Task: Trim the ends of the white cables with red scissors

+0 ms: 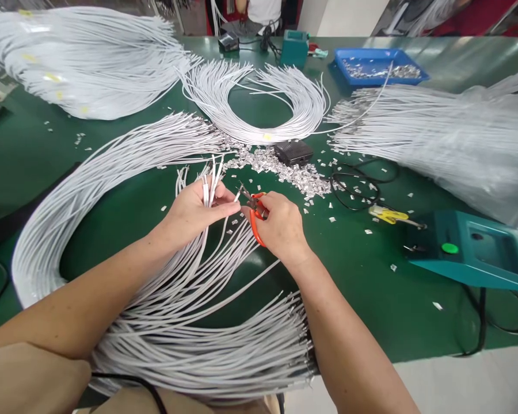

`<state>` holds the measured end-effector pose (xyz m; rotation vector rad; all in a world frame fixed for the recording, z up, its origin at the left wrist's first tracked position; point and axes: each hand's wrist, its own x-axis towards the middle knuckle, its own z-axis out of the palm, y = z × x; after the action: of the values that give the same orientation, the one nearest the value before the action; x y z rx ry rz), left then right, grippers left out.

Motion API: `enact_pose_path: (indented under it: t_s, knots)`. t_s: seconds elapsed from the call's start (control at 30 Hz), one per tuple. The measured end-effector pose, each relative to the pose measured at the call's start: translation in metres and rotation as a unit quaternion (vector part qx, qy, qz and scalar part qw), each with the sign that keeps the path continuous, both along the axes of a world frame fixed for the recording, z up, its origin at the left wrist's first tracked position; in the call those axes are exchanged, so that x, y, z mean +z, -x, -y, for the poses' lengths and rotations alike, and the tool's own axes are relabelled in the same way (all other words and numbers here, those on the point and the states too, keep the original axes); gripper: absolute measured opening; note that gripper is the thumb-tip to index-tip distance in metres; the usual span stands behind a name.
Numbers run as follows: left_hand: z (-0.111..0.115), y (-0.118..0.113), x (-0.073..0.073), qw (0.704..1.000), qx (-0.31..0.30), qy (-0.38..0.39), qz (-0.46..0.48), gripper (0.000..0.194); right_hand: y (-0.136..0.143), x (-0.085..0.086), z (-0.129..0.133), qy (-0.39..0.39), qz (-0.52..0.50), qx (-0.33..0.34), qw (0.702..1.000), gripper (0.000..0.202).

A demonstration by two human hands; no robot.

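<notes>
My left hand (198,210) is closed on a few white cables (214,178), whose ends stand up between its fingers. One cable end sticks out past the thumb towards small orange-handled cutters (255,229). My right hand (282,225) is wrapped round the cutters' handles, with the metal jaws pointing left beside that cable end. A large curved bundle of white cables (38,241) lies round and beneath my left forearm. More cable ends (280,339) fan out near my body. Small silvery scraps (263,161) are piled just beyond my hands.
A black block (293,152) sits by the scraps. At the right are a teal machine (470,247), yellow-handled tool (388,215) and black cord. Further back lie a blue tray (382,80), a cable coil (259,135) and large cable bundles (90,63). A person (263,11) is beyond the table.
</notes>
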<state>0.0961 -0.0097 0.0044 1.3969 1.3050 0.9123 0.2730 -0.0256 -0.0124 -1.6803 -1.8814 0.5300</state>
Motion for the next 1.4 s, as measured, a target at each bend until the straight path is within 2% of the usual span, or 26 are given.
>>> enact_pose_path:
  t_s: [0.37, 0.57, 0.67, 0.8, 0.93, 1.13, 1.27, 1.4]
  knots:
    - [0.003, -0.003, 0.008, 0.991, 0.006, -0.049, -0.124, 0.022, 0.000, -0.001, 0.004, -0.024, 0.070, 0.007, 0.997, 0.022]
    - [0.005, -0.003, 0.008, 0.987, 0.005, -0.070, -0.145, 0.020, 0.001, -0.002, 0.004, -0.028, 0.092, 0.003, 0.995, 0.021]
    - [0.004, -0.003, 0.008, 0.988, 0.012, -0.075, -0.138, 0.024, 0.002, -0.003, 0.005, -0.036, 0.100, 0.000, 0.994, 0.023]
    - [0.003, -0.002, 0.006, 0.991, 0.008, -0.067, -0.119, 0.018, 0.002, -0.004, 0.006, -0.056, 0.119, -0.003, 0.991, 0.028]
    - [0.000, -0.001, 0.004, 0.997, -0.002, -0.040, -0.065, 0.016, 0.001, -0.004, 0.006, -0.043, 0.124, -0.003, 0.991, 0.028]
    - [-0.003, 0.002, 0.006, 0.999, -0.035, 0.003, -0.007, 0.012, 0.002, 0.000, 0.007, -0.027, 0.108, -0.007, 0.994, 0.031]
    - [-0.004, 0.005, 0.007, 0.998, -0.048, 0.041, 0.026, 0.023, 0.001, 0.002, 0.006, -0.007, 0.086, -0.009, 0.996, 0.033]
    - [-0.008, 0.009, 0.007, 0.991, -0.100, 0.089, 0.022, 0.024, 0.001, 0.003, 0.005, -0.003, 0.077, -0.005, 0.997, 0.036]
